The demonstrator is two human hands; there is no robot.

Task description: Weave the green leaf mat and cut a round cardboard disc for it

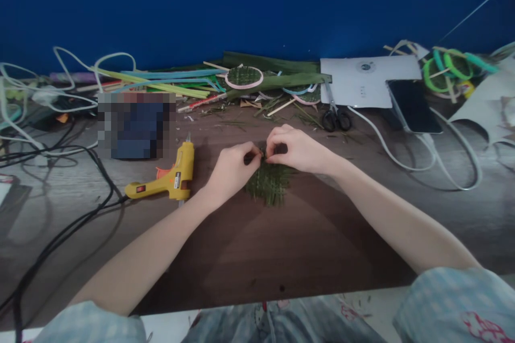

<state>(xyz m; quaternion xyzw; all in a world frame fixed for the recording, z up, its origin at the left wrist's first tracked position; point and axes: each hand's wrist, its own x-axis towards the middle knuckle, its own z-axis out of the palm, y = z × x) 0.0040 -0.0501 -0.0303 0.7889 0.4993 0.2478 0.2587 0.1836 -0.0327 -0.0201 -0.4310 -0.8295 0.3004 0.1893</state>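
A small woven piece of green leaf strips [269,185] lies on the brown table in front of me, its strip ends loose at the lower edge. My left hand [237,163] pinches at its top edge, thumb and index finger together. Close beside it, my right hand [292,149] is also closed in a pinch at the same edge. The fingertips of both hands nearly meet there, and they cover the bit of strip between them. A yellow hot glue gun [179,174] lies to the left of my left hand.
Black scissors [336,118] lie beyond my right hand, near a white sheet [362,83] and a phone [412,107] with a white cable. A pink-rimmed woven disc [244,77], leaf strips and sticks line the blue wall. Black cables [100,171] cross the left side.
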